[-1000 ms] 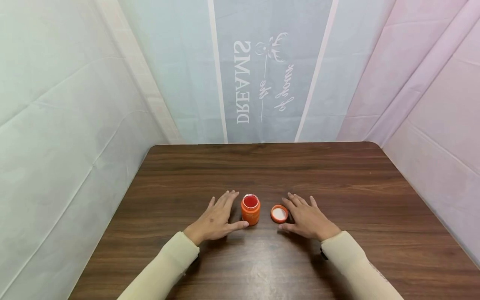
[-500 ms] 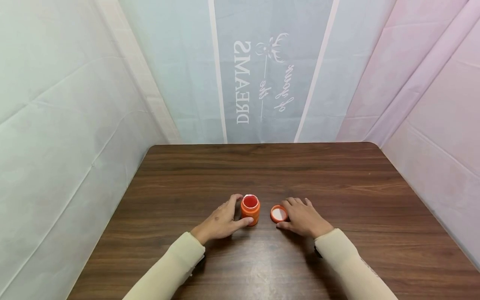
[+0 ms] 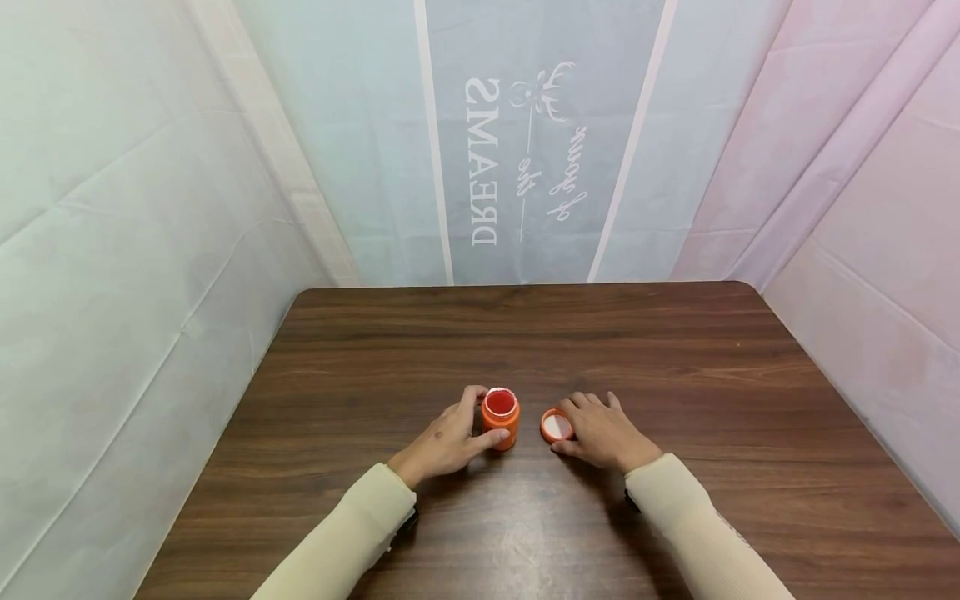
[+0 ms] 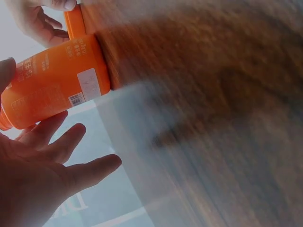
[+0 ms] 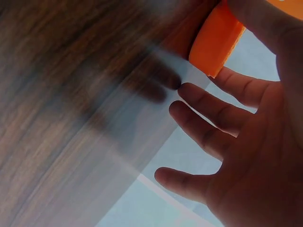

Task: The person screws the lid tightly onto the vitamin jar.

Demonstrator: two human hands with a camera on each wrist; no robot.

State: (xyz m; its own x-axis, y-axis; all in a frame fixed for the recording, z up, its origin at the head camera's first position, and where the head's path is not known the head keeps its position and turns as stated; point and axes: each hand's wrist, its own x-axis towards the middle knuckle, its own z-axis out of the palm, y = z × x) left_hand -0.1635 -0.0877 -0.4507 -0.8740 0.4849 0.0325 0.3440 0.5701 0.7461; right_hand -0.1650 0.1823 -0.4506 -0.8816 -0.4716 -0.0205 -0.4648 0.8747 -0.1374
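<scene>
Grasping an orange bottle (image 3: 502,423) from its left side, the person's left grip (image 3: 446,440) had its thumb across the near side of the body and its forefinger bent toward the far side. Little finger extended, apart from the bottle (left wrist view). Right grip (image 3: 603,433) pinched an orange lid (image 3: 557,427) between thumb and forefinger, from the lid's right side; its other fingers were spread away from it (right wrist view).

Bottle stood upright on the dark wood-grain worktop (image 3: 525,342), slightly left of midway between the left and right edges, well apart from the far edge. Mouth faced up: red interior, white ring about the rim. A white label (image 4: 88,82) with a barcode beside it showed low on the body; its writing was too blurred to read. Lid was just right of the bottle, not touching it, white inner face up. Could not tell whether it was slightly raised.

Cream sleeves (image 3: 348,533) covered both forearms, dark bands partly visible at the cuffs. Beyond the worktop's rounded far corners hung a blue-grey cloth (image 3: 525,262) with reversed white lettering (image 3: 483,162), including "DREAMS". Pale fabric (image 3: 127,250) ran along the left edge; similar, pinkish fabric bordered the right.
</scene>
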